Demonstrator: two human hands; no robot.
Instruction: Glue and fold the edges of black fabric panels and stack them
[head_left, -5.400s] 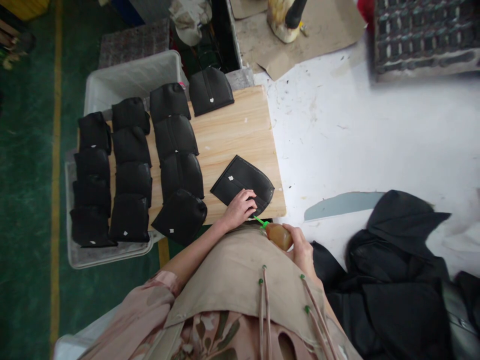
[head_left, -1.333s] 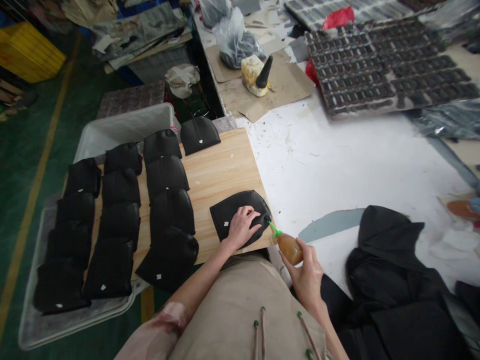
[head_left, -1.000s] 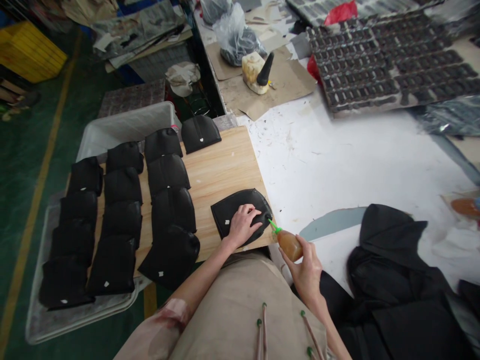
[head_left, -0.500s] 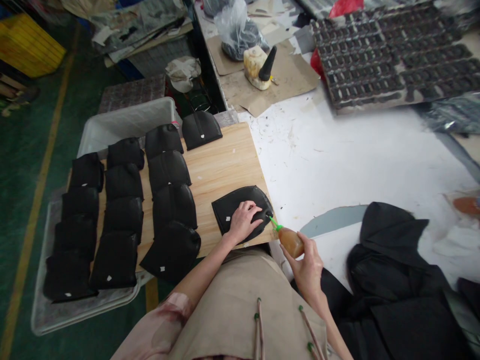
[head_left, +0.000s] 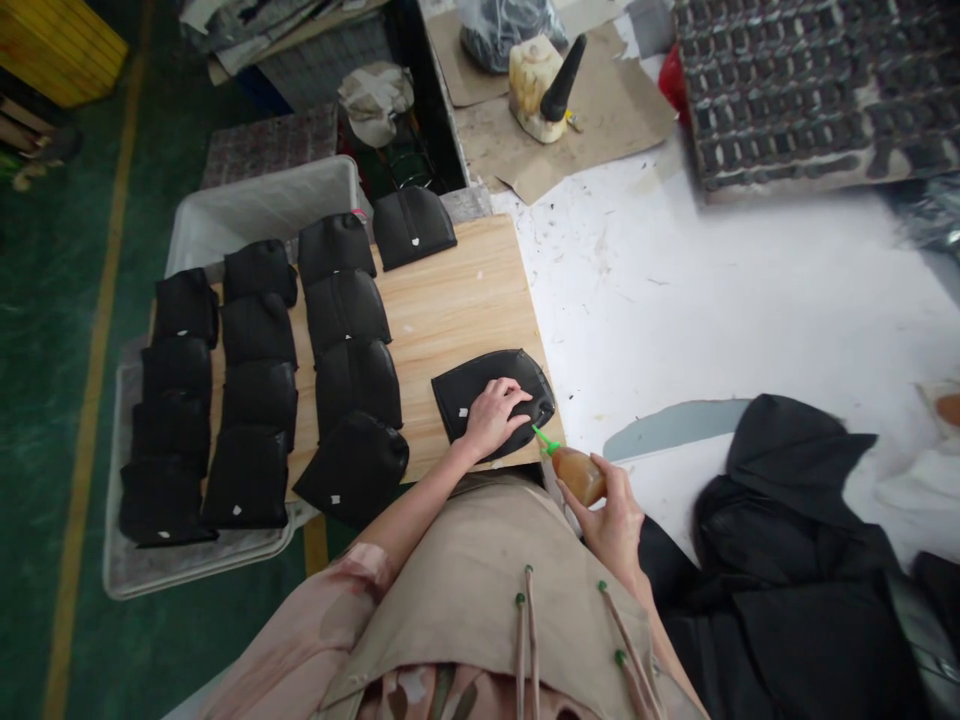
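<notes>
Grey plastic tray (head_left: 112, 480) at the far left carries the end of a pale wooden board (head_left: 457, 310); three rows of folded black leather pieces (head_left: 259, 330) lie on the board, overlapping like tiles. Near the board's right corner lies one flat black leather piece with a rounded end (head_left: 480, 370). The left hand (head_left: 493, 418) rests on its middle, fingers slightly spread and pressed flat to pin it. Just to the right, an amber squeeze bottle with a green nozzle (head_left: 577, 472) points its tip at the piece's lower right edge. The right hand (head_left: 615, 520) has its fingers curled round the bottle's body; whether the tip touches the leather is too fine to tell. Further right is the white tabletop (head_left: 712, 300), then a heap of black cloth (head_left: 795, 530).

The work looks like running glue along the rim; doing it well probably means keeping the left palm firm so the piece cannot creep, squeezing gently, and keeping the nozzle on the edge so no glue strays onto the board.

Against the earliest picture, the piece has been turned: its rounded end pointed toward the board's near right corner then, and now it faces right; the left hand has moved from the near rim to the middle. Over the last second the nozzle has stayed at the same stretch of edge, and the bottle has not left the right hand.
</notes>
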